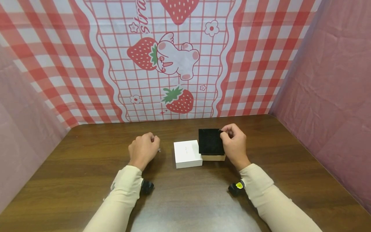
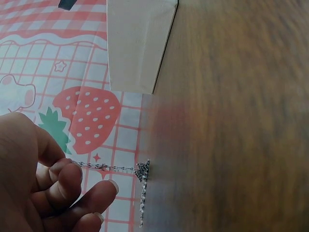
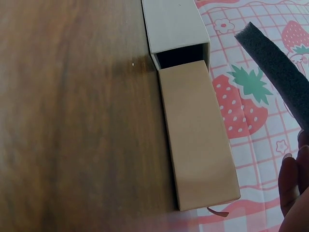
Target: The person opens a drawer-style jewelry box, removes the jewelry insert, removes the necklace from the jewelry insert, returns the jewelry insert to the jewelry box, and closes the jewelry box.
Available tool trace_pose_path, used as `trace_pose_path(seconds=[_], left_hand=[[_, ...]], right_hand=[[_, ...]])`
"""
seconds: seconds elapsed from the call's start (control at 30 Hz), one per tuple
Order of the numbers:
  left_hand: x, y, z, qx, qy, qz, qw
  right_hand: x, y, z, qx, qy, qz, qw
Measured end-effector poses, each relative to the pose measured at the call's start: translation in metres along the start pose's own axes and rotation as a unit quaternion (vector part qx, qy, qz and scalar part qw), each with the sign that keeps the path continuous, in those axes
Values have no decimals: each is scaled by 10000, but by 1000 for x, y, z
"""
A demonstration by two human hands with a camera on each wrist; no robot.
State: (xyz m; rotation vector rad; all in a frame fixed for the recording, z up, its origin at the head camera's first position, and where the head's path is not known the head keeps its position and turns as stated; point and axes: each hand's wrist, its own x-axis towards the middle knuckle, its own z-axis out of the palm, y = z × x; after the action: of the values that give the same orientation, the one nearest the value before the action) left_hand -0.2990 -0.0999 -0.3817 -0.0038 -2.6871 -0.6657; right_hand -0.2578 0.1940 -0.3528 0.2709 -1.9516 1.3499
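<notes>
My left hand (image 1: 143,149) pinches a thin silver chain (image 2: 116,168) between thumb and finger. A dark glittering charm (image 2: 142,170) sits along the chain, whose end hangs down below it. My right hand (image 1: 235,143) holds a black foam pad (image 1: 210,141) by its right edge, lifted above the tan drawer (image 1: 213,158) of a box. In the right wrist view the pad (image 3: 277,72) is apart from the drawer (image 3: 198,140). That drawer is pulled partly out of its white sleeve (image 1: 186,154), which lies between the hands. The drawer's inside is hidden.
A brown wooden table (image 1: 185,199) carries everything. Behind it hangs a strawberry-print checked cloth (image 1: 179,64), with pink cloth (image 1: 327,96) at the sides. A small ribbon tab (image 3: 218,212) sticks out at the drawer's end.
</notes>
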Motion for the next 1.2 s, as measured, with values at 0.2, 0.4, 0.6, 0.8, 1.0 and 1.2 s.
trace_pose_path(seconds=[0.2,0.4,0.6,0.8,1.0,1.2], left_hand=[[0,0,0,6,-9,2,10000],[0,-1,1,36,-30,8,10000],[-1,0,0,-10,-1,21,10000],[0,0,1,-7,17,26,10000],[0,-1,1,-3,5,38,10000],[0,-1,1,-22,37,76,10000]], right_hand=[[0,1,0,-2,-10,-1,10000],[0,1,0,-7,-24,16,10000],[0,1,0,-9,-14,12,10000],[-1,2,0,-24,9,-4,10000],[-1,3,0,-23,16,-15,10000],[0,3,0,-84,66,25,9999]])
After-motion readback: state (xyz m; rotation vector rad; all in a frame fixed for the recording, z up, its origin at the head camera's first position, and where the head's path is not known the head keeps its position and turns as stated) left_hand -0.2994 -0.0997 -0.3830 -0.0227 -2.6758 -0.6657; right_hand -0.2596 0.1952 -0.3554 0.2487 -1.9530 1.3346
